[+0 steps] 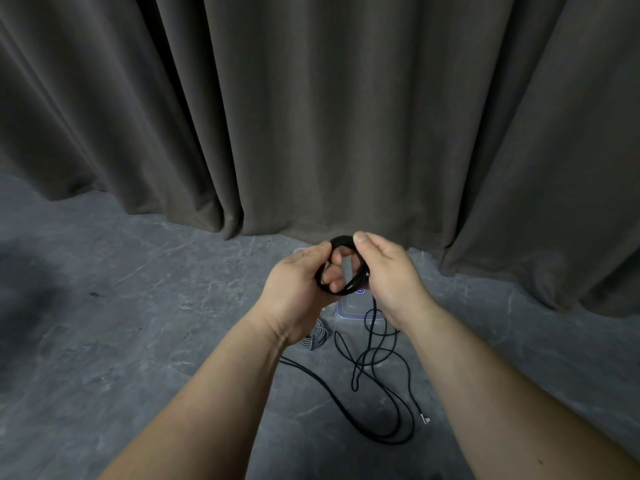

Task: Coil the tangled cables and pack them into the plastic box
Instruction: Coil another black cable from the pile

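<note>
black cable (377, 393) partly wound into a small coil (341, 268) at frame centre, its tail trailing loose over the floor (138, 306) lower centre; left hand (298, 289) grips the coil, right hand (388, 275) pinches its far side; plastic box (349, 311) sits just beneath the hands, grey cable (317, 336) beside it; coiling in hand, judged under half done; next calls for feeding slack without snagging the loops.

The black cable (381, 400) looks matt and braided with a small shiny metal plug, the grey cable (317, 336) smoother, the plastic box (353, 313) clear and glossy, the floor (138, 306) smooth grey veined stone, and the curtain (311, 116) soft matt cloth.
</note>
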`<control>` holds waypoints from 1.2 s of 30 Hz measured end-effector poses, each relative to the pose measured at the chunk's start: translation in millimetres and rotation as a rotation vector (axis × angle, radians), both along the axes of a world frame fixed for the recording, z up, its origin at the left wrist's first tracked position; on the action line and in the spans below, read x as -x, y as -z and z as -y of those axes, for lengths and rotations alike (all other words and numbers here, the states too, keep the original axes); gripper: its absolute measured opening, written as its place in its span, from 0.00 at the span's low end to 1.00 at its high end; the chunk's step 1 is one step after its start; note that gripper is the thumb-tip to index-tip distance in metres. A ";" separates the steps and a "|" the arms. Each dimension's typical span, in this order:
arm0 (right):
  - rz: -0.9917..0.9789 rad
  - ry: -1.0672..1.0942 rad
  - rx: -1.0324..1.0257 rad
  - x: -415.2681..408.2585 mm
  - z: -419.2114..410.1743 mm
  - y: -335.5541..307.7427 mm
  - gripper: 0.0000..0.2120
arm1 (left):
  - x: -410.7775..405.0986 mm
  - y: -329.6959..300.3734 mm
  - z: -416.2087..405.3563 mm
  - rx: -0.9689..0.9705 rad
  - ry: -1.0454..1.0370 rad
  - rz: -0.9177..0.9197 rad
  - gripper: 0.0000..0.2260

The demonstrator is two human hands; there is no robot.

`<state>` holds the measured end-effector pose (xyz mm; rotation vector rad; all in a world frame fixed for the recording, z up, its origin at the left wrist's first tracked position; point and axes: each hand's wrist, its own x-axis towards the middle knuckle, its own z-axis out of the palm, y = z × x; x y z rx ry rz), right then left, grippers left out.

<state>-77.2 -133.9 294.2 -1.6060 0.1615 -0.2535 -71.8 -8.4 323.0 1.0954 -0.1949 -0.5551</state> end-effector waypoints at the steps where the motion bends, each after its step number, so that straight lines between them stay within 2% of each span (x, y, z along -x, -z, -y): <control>1: 0.004 -0.009 -0.033 0.4 -0.6 -0.4 0.19 | 0.4 -0.9 0.9 0.011 -0.013 -0.003 0.16; 5: 0.007 0.004 -0.083 2.0 2.3 -1.2 0.14 | -4.0 -0.7 0.2 0.038 -0.061 -0.017 0.16; 10: 0.006 0.061 0.202 6.3 9.1 6.1 0.07 | -15.0 -0.6 -7.8 0.115 -0.175 -0.130 0.14; 15: -0.055 0.091 0.396 7.1 12.3 15.1 0.10 | -28.1 -0.9 -19.3 0.248 -0.369 -0.290 0.15; 18: -0.101 0.099 0.559 8.3 14.5 17.5 0.09 | -35.5 -1.2 -30.9 0.277 -0.470 -0.324 0.15; 21: -0.122 0.057 0.817 12.0 10.7 10.8 0.05 | -36.0 1.3 -33.9 0.206 -0.492 -0.290 0.13; 24: -0.110 -0.119 0.967 14.3 0.8 -0.6 0.12 | -33.6 5.8 -29.3 0.004 -0.471 -0.159 0.12; 30: 0.013 -0.349 0.914 17.6 -4.3 -14.8 0.10 | -23.7 15.9 -20.7 -0.248 -0.305 0.065 0.10; 34: 0.119 -0.220 0.667 16.5 -3.7 -21.1 0.07 | -12.0 16.2 -11.6 -0.400 -0.228 0.177 0.10; 36: 0.155 -0.119 0.525 15.0 -3.6 -20.7 0.11 | -6.1 17.9 -5.7 -0.426 -0.159 0.200 0.12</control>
